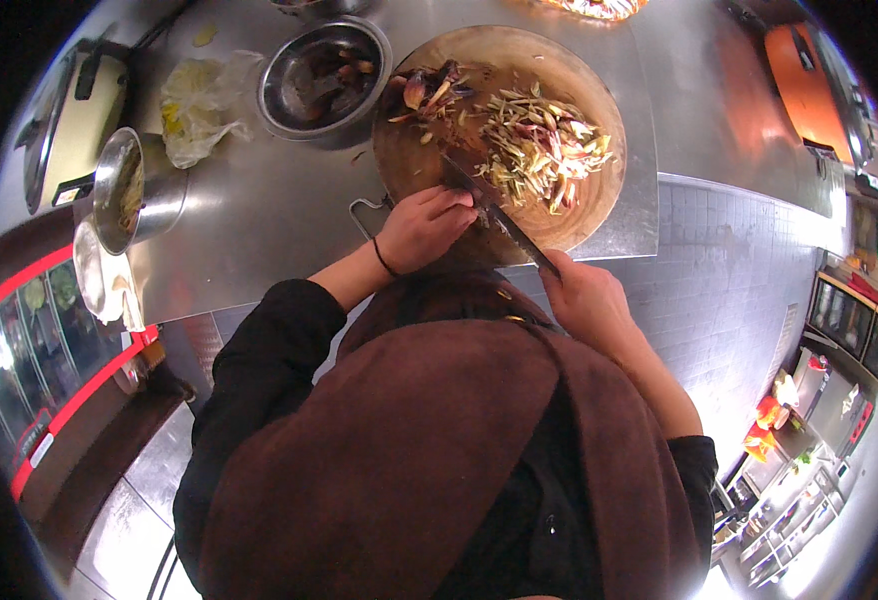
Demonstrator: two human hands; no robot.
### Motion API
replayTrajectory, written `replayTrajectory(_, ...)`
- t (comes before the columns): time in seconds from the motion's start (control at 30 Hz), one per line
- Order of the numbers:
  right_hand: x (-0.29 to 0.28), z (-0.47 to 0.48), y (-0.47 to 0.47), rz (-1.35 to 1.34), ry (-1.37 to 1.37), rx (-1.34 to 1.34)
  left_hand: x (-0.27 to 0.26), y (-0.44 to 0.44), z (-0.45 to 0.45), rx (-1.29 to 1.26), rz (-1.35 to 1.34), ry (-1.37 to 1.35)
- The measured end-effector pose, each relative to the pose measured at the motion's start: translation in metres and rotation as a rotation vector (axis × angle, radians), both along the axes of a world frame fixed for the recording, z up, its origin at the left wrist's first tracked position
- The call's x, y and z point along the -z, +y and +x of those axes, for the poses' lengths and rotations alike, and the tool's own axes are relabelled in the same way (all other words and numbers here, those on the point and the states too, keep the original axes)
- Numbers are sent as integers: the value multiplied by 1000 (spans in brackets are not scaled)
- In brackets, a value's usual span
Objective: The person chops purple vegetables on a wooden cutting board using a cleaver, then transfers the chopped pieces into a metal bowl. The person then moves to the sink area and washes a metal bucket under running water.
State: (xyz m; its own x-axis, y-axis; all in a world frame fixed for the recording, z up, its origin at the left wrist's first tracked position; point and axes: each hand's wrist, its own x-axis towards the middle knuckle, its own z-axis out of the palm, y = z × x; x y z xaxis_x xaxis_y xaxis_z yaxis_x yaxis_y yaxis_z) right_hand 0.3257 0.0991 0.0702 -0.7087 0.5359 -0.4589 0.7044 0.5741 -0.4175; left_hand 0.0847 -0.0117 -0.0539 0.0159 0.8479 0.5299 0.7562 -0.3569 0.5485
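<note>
My right hand (589, 296) grips the handle of a kitchen knife (510, 225), whose blade slants up and left across the near part of a round wooden chopping board (488, 46). Against the blade's left side rests my left hand (428, 229), its fingers bunched together. Whether a piece is pinched under those fingertips is hidden. Beyond the knife, a heap of shredded vegetable (548, 146), pale with purplish bits, spreads over the right half of the board. A smaller pile of dark purple peelings (431, 90) lies at the far left of the board.
Left of the board stands a metal bowl (385, 49) with dark pieces inside. Farther left are a clear plastic bag (199, 112) and a metal pot (161, 184) holding pale shreds. A bent metal handle (364, 214) juts beside the board. The steel table's front edge (240, 306) runs before me.
</note>
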Motion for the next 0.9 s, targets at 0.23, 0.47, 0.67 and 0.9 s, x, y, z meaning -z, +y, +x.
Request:
replayTrajectory(0.23,-18,10,3,-54,-57,-10,3,-3,3,-26,14,-40)
replayTrajectory(0.47,-13,-11,11,-121,-37,-15,6,-4,1,-9,4,16)
replayTrajectory(0.67,-5,-12,5,-133,-48,-2,8,0,1,6,78,19)
replayTrajectory(0.9,-19,-10,8,-187,-55,7,12,-5,1,-20,47,23)
